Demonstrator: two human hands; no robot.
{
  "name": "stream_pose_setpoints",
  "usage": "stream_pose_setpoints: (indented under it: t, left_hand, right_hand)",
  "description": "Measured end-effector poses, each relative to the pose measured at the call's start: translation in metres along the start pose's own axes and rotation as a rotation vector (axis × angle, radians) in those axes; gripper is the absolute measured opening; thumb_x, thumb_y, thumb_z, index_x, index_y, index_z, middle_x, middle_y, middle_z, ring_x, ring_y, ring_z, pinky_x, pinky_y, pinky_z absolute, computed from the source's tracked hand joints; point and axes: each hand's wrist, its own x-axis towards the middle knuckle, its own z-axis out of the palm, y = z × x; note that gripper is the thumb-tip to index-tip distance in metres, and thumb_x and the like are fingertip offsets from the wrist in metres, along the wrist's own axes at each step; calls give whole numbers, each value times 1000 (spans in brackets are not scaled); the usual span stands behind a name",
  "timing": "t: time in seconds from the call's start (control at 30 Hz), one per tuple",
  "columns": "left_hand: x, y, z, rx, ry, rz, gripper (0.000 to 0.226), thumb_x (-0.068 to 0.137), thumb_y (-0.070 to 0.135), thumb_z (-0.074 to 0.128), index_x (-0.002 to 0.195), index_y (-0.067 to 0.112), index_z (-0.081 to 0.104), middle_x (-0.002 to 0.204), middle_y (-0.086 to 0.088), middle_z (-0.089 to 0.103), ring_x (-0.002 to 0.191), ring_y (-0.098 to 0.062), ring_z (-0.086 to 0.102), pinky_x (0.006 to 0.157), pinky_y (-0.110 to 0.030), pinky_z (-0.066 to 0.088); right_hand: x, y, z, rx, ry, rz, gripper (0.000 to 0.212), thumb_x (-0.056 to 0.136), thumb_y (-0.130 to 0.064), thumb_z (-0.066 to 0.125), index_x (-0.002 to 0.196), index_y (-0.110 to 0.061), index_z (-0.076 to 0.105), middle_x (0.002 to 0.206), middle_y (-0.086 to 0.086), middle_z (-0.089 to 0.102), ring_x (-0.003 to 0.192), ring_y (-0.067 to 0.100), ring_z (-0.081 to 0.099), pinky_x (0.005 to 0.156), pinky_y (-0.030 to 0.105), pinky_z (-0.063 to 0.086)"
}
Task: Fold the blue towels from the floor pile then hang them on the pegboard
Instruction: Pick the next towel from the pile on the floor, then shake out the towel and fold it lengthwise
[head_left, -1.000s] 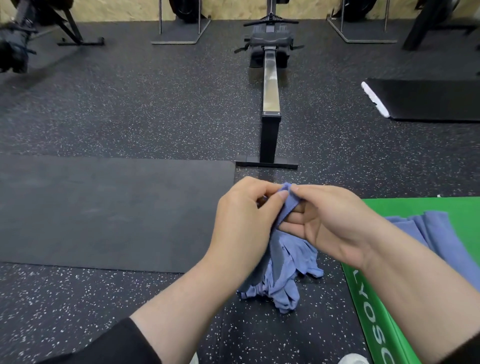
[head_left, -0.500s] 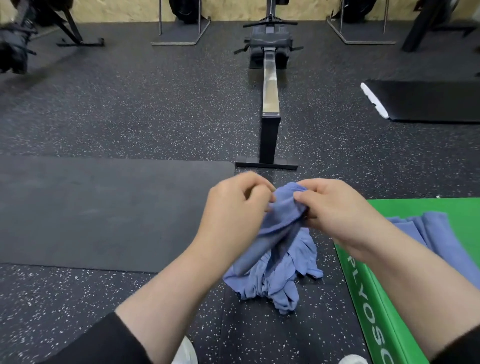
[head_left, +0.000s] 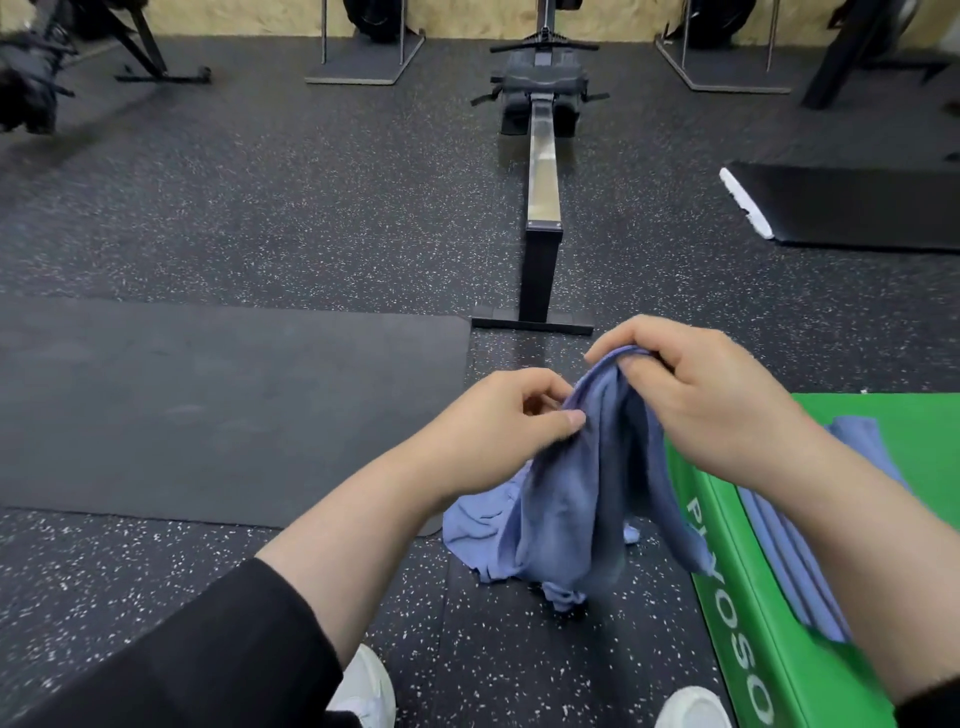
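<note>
Now that our hands have drawn apart, our left hand (head_left: 511, 415) and right hand (head_left: 701, 395) each pinch the blue towel (head_left: 587, 499) lifted above the floor pile (head_left: 483, 540), opening it for folding.

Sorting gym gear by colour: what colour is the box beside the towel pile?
Bright green, with white lettering down its side: the box, seen best in the head view.

A crumpled blue towel (head_left: 587, 467) hung in loose folds above the floor pile (head_left: 488, 540), its top edge raised. More blue towels (head_left: 779, 540) lay on the green box.
</note>
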Motion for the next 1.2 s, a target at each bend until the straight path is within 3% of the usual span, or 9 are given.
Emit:
stream_pose_setpoints:
  t: [0.13, 0.3, 0.37, 0.47, 0.63, 0.73, 0.9, 1.0, 1.2]
  left_hand:
    - [-5, -6, 5, 139, 35, -137, 13, 93, 18, 58, 80, 17, 61, 71, 6, 59, 68, -13, 50, 62, -28, 38]
    - [-12, -23, -11, 518, 188, -259, 13, 90, 21, 47, 81, 21, 56, 85, -1, 65, 86, -30, 61, 70, -33, 46]
    - [-19, -29, -21, 632, 255, -286, 15, 89, 19, 46, 88, 23, 60, 91, -2, 68, 88, -33, 61, 73, -34, 48]
    - [-29, -37, -38, 697, 279, -342, 23, 87, 17, 47, 92, 28, 66, 93, -3, 70, 86, -32, 60, 72, -32, 46]
    - [-43, -42, -67, 513, 320, -361, 20, 80, 12, 52, 74, 21, 67, 65, -1, 70, 72, -26, 71, 66, -30, 51]
    - [-51, -42, -74, 512, 326, -370, 20, 81, 12, 51, 76, 22, 68, 64, 1, 71, 69, -25, 70, 64, -29, 50]
    - [-59, -33, -76, 57, 354, -386, 19, 84, 2, 49, 82, 11, 65, 49, -2, 54, 41, -19, 48, 46, -20, 40]
    - [-62, -23, -82, -125, 380, -397, 20, 89, 7, 49, 84, 16, 66, 49, 0, 48, 40, -15, 41, 50, -21, 39]
    - [-70, -16, -85, -31, 446, -334, 25, 84, 1, 46, 87, 9, 69, 53, -6, 60, 41, -18, 48, 52, -23, 38]
  right_hand:
    - [-8, -3, -12, 108, 64, 64, 34, 97, -5, 48, 89, -28, 72, 45, -10, 40, 39, 8, 30, 39, 18, 23]
    - [-19, -5, -22, 183, 153, 101, 35, 94, -2, 46, 86, -22, 74, 50, -12, 51, 40, 4, 37, 40, 14, 27]
    - [-22, -3, -22, 180, 168, 100, 35, 94, -3, 47, 84, -24, 74, 58, -8, 62, 48, 3, 44, 46, 17, 35]
    - [-24, 6, -23, 190, 179, 119, 36, 93, -7, 49, 86, -30, 75, 82, 8, 72, 69, 26, 56, 67, 39, 51]
    - [-29, 23, -31, 130, 170, 177, 44, 92, -5, 47, 82, -37, 75, 82, -14, 72, 78, 9, 58, 77, 34, 47]
    - [-33, 29, -32, 118, 145, 190, 41, 93, -4, 48, 83, -33, 76, 80, -12, 72, 76, 12, 58, 75, 32, 45]
    - [-35, 45, -32, -48, 61, 195, 26, 95, -9, 58, 86, -29, 72, 72, -13, 71, 74, 19, 62, 76, 36, 48]
    - [-37, 51, -34, -52, 83, 235, 15, 93, -16, 68, 81, -25, 69, 67, -17, 70, 70, 20, 61, 73, 35, 48]
    - [-43, 42, -41, -51, 105, 233, 16, 89, -21, 75, 78, -20, 63, 75, -3, 75, 63, 23, 54, 61, 33, 39]
